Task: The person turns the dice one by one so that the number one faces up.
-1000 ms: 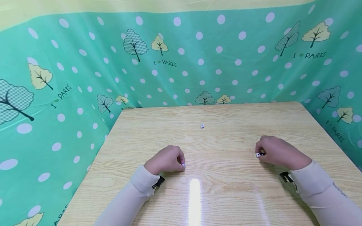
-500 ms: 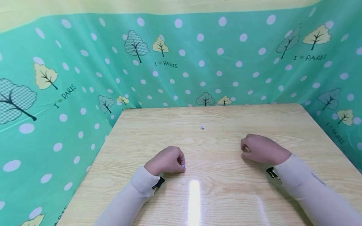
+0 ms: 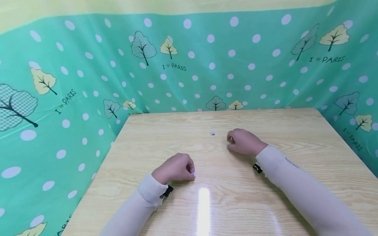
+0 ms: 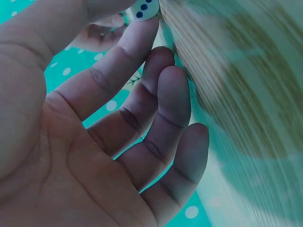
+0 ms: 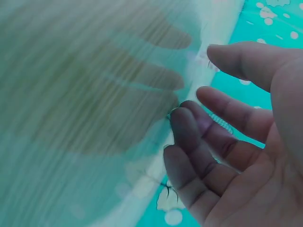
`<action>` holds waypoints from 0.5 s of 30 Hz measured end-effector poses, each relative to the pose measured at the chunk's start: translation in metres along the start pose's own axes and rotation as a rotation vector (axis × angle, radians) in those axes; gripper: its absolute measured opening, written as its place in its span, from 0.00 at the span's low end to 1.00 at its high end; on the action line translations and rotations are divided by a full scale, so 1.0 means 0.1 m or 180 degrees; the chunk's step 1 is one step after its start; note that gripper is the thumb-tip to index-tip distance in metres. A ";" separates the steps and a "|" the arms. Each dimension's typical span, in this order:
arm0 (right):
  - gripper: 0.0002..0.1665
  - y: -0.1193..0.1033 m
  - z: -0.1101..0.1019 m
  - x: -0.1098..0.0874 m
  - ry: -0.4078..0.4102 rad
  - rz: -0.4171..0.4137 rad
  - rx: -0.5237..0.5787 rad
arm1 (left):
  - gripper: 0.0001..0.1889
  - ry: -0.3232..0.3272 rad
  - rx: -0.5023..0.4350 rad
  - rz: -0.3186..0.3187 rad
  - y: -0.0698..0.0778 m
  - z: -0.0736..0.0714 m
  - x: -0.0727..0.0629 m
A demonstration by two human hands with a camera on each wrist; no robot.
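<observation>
In the head view, my left hand [image 3: 174, 167] stays low over the wooden table, pinching a small white die [image 3: 193, 174] between thumb and index finger. The left wrist view shows the same die [image 4: 143, 8] at the top edge, its dark blue pips facing the camera; the other fingers curve loosely beside the tabletop. My right hand [image 3: 244, 141] hovers near the table's far middle, thumb and index finger parted with nothing between them. A second white die [image 3: 213, 133] lies just left of it. The right wrist view shows the right hand's fingers [image 5: 184, 125] relaxed.
The light wooden table [image 3: 165, 131] reflects a bright strip of light [image 3: 203, 209] near its front. A green polka-dot curtain [image 3: 189, 65] with printed trees closes off the back and sides. Each wrist wears a small black device.
My right hand has moved left and away from me, towards the far die. The small white-and-black item it held a second ago no longer shows. The left hand has kept its place.
</observation>
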State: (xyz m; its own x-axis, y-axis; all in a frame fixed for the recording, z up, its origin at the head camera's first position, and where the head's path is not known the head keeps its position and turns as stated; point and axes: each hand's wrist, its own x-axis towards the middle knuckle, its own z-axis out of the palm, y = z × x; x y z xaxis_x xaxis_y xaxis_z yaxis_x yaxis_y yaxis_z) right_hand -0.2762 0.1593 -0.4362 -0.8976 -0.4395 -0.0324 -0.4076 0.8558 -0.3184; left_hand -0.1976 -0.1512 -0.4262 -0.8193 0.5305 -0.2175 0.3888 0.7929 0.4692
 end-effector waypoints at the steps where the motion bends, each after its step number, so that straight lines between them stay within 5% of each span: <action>1: 0.19 -0.02 0.01 0.04 -0.0008 0.0000 0.0027 | 0.10 -0.0006 -0.0011 -0.0009 0.00 0.00 0.00; 15: 0.30 -0.27 0.10 0.49 0.0151 0.0075 -0.0077 | 0.11 0.0019 -0.0059 0.0054 0.00 0.03 0.01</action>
State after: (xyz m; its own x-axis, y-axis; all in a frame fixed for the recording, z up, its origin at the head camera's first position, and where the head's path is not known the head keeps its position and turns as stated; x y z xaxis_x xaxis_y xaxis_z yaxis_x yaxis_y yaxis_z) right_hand -0.3077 0.1122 -0.4388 -0.9137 -0.4063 0.0055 -0.3897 0.8724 -0.2950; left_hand -0.1971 -0.1492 -0.4290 -0.8151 0.5420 -0.2044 0.3948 0.7781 0.4886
